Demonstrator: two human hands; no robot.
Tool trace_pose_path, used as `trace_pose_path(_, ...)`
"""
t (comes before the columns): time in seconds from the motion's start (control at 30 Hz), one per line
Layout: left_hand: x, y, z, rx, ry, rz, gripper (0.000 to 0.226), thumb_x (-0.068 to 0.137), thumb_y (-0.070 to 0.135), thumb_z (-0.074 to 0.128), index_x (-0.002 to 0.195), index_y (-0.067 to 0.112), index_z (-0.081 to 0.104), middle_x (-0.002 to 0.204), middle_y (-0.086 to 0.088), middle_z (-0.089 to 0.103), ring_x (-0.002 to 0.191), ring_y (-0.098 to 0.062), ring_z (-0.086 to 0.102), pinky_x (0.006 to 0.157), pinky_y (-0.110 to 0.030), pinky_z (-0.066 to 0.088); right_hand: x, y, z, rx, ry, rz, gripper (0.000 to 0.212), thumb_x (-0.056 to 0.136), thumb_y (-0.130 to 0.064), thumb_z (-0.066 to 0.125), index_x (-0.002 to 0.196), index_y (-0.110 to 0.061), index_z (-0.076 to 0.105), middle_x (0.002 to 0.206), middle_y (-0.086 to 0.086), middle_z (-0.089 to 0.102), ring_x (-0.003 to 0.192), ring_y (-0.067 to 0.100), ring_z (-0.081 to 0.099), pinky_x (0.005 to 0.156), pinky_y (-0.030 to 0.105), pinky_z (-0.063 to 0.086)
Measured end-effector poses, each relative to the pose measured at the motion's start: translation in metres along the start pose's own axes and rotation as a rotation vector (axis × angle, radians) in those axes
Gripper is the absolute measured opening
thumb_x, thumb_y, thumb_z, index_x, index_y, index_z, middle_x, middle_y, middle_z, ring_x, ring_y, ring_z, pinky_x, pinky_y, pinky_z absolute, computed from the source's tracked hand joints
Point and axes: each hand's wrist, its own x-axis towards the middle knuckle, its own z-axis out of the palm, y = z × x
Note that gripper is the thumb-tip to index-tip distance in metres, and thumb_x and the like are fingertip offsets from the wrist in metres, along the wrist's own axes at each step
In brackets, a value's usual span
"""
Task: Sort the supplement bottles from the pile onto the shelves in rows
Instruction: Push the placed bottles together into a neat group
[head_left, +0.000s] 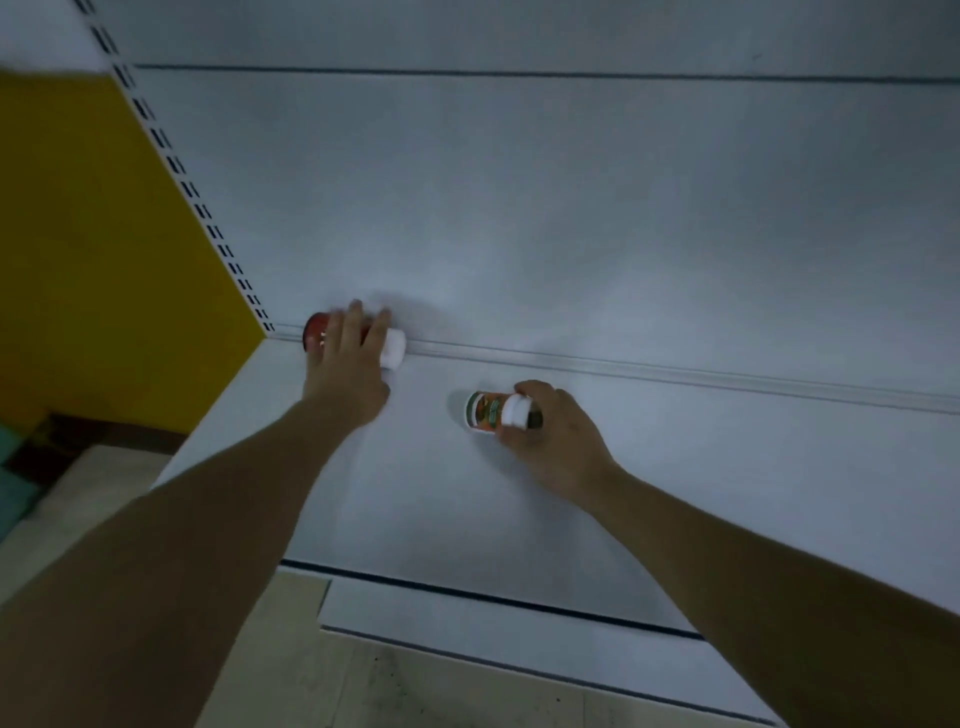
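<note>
- Single head-worn wide-angle view, looking forward and steeply down onto white shelf (727, 441), facing back panel (519, 208).
- Close in: forearms enter from bottom edge, left hand (345, 374) holding red bottle (314, 332), right hand (556, 441) holding orange-labelled bottle (483, 410), both mid-frame.
- Yellow wall (104, 234) and floor (291, 665) at left edge.

The orange-green bottle label (485, 410) is too blurred to read.

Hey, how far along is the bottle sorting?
Barely started. No finished row shows on the shelf. In hand: the left hand lies over a red bottle at the back left corner; the right hand grips an orange-labelled bottle farther forward. The pile is out of view.
</note>
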Motion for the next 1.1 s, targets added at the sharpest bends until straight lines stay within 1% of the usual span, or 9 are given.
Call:
trace_pose_path(0.1, 0.029, -0.020, 0.009, 0.097, -0.057, 0.057, 0.090, 0.081, 0.023, 0.065, 0.150, 0.021, 0.007, 0.151, -0.012, 0.020, 0.140, -0.035, 0.013, 0.112, -0.055, 0.014, -0.001, -0.016, 0.017, 0.186, 0.120, 0.035, 0.044, 0.079, -0.024, 0.069, 0.120, -0.030, 0.052, 0.108, 0.000, 0.048, 0.090, 0.014, 0.054, 0.063, 0.011, 0.037)
trace_pose_path(0.23, 0.025, -0.029, 0.009, 0.067, 0.007, 0.127, 0.074, 0.073, 0.035, 0.073, 0.137, 0.016, 0.040, 0.119, -0.018, 0.041, 0.109, -0.037, 0.042, 0.098, -0.045, 0.035, -0.018, -0.039, 0.020, 0.496, 0.274, 0.141, 0.037, 0.076, -0.014, 0.073, 0.099, -0.033, 0.052, 0.097, -0.002, 0.056, 0.080, 0.012, 0.057, 0.061, 0.018, 0.043)
trace_pose_path(0.37, -0.025, 0.007, -0.051, -0.871, -0.179, -0.023, 0.052, 0.071, 0.035, 0.078, 0.115, 0.034, 0.052, 0.101, 0.008, 0.060, 0.084, -0.011, 0.061, 0.074, -0.025, 0.046, -0.061, -0.080, 0.006, 0.882, 0.415, 0.319, 0.028, 0.089, -0.021, 0.064, 0.105, -0.037, 0.048, 0.102, -0.006, 0.057, 0.090, 0.011, 0.060, 0.067, 0.021, 0.049)
trace_pose_path(0.47, -0.083, 0.038, -0.113, -1.436, -0.321, -0.233, 0.029, 0.077, 0.033, 0.072, 0.100, 0.043, 0.057, 0.093, 0.013, 0.069, 0.077, -0.005, 0.068, 0.068, -0.028, 0.052, -0.097, -0.119, -0.018, 1.042, 0.469, 0.436, 0.022, 0.093, -0.019, 0.053, 0.111, -0.032, 0.053, 0.099, 0.000, 0.063, 0.081, 0.012, 0.065, 0.057, 0.021, 0.050)
trace_pose_path(0.57, -0.138, 0.056, -0.178, -1.730, -0.448, -0.353, 0.026, 0.082, 0.041, 0.062, 0.107, 0.034, 0.056, 0.103, -0.005, 0.069, 0.089, -0.024, 0.069, 0.075, -0.045, 0.056, -0.141, -0.157, -0.049, 1.124, 0.414, 0.500, 0.020, 0.096, -0.022, 0.043, 0.104, -0.026, 0.061, 0.084, 0.002, 0.066, 0.072, 0.013, 0.064, 0.061, 0.028, 0.050)
trace_pose_path(0.63, -0.169, 0.061, -0.220, -1.904, -0.552, -0.418, 0.039, 0.081, 0.045, 0.056, 0.114, 0.024, 0.058, 0.102, -0.008, 0.070, 0.089, -0.027, 0.069, 0.069, -0.044, 0.057, -0.172, -0.176, -0.072, 1.162, 0.345, 0.505, 0.021, 0.097, -0.025, 0.043, 0.107, -0.021, 0.062, 0.078, 0.004, 0.067, 0.071, 0.017, 0.064, 0.065, 0.032, 0.051)
trace_pose_path(0.73, -0.208, 0.074, -0.276, -2.094, -0.675, -0.376, 0.047, 0.078, 0.027, 0.054, 0.124, 0.015, 0.056, 0.102, -0.010, 0.069, 0.090, -0.026, 0.068, 0.067, -0.042, 0.056, -0.217, -0.198, -0.116, 1.171, 0.253, 0.385, 0.024, 0.098, -0.021, 0.041, 0.116, -0.023, 0.058, 0.086, 0.008, 0.069, 0.074, 0.025, 0.068, 0.062, 0.034, 0.054)
trace_pose_path(0.87, -0.255, 0.107, -0.331, -2.156, -0.654, -0.351, 0.068, 0.067, 0.020, 0.058, 0.133, 0.011, 0.044, 0.115, -0.021, 0.062, 0.097, -0.038, 0.063, 0.073, -0.049, 0.055, -0.266, -0.215, -0.175, 1.228, 0.146, 0.210, 0.029, 0.097, -0.020, 0.043, 0.123, -0.021, 0.055, 0.093, 0.007, 0.068, 0.074, 0.021, 0.067, 0.059, 0.028, 0.053)
trace_pose_path(1.1, -0.316, 0.188, -0.381, -2.361, -0.612, -0.218, 0.059, 0.066, 0.040, 0.061, 0.114, 0.006, 0.063, 0.101, -0.018, 0.068, 0.088, -0.031, 0.068, 0.068, -0.042, 0.056, -0.337, -0.211, -0.262, 1.395, 0.038, 0.029, 0.045, 0.074, -0.033, 0.061, 0.115, -0.015, 0.061, 0.085, 0.008, 0.063, 0.071, 0.021, 0.061, 0.059, 0.029, 0.054)
